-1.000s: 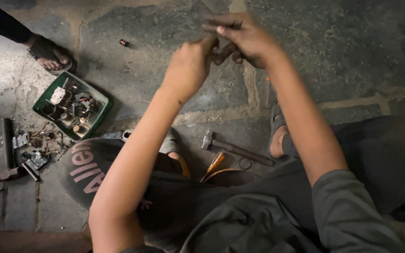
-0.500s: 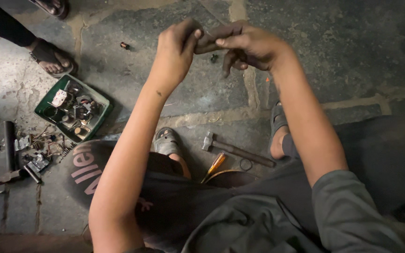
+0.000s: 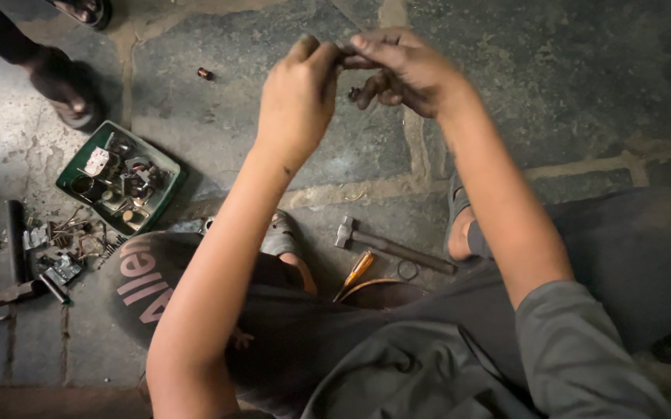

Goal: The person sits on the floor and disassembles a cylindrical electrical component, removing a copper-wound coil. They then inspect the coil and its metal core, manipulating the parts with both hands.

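Both my hands are raised over the stone floor and meet at a small dark metal part (image 3: pixel 348 56). My left hand (image 3: pixel 298 97) pinches one end of it with thumb and fingers. My right hand (image 3: pixel 405 68) grips the other end, its fingers curled, and a small dark piece (image 3: pixel 355 94) shows under its fingers. Most of the part is hidden between the fingers. My knees and dark trousers fill the lower view.
A hammer (image 3: pixel 390 246) and an orange-handled screwdriver (image 3: pixel 357 271) lie by my sandalled feet, with a small ring (image 3: pixel 407 269) beside them. A green tray (image 3: pixel 120 178) of small metal parts sits at left, loose parts (image 3: pixel 56 248) below it. Another person's sandalled foot (image 3: pixel 64 85) stands at upper left.
My hands have stayed joined on the small part and shifted slightly left and up in view. The other person's foot has moved a little.
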The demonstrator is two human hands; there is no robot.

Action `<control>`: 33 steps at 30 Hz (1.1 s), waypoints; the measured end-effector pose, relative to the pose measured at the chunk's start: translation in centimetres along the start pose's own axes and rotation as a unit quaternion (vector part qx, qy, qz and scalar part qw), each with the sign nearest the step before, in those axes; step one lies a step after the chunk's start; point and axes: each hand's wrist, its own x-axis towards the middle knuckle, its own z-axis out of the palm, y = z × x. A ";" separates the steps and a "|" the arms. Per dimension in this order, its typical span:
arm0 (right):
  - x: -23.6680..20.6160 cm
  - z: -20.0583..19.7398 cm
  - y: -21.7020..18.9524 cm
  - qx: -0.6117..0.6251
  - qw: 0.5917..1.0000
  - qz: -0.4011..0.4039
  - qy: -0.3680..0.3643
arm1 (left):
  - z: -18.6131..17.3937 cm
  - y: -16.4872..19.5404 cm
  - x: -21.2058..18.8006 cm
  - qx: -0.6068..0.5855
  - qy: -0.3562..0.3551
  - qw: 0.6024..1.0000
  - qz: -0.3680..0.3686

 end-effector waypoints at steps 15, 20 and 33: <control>1.5 -1.4 1.4 -0.028 0.996 -0.026 0.079 | 4.6 0.0 -0.3 -0.010 -0.026 0.999 -0.019; 1.4 -1.4 1.0 -0.026 0.997 -0.006 0.073 | 4.4 -0.1 0.1 -0.002 -0.022 0.999 -0.037; 2.0 -3.2 2.0 -0.003 0.994 -0.040 0.103 | 4.6 -0.8 0.0 0.079 -0.075 0.993 -0.047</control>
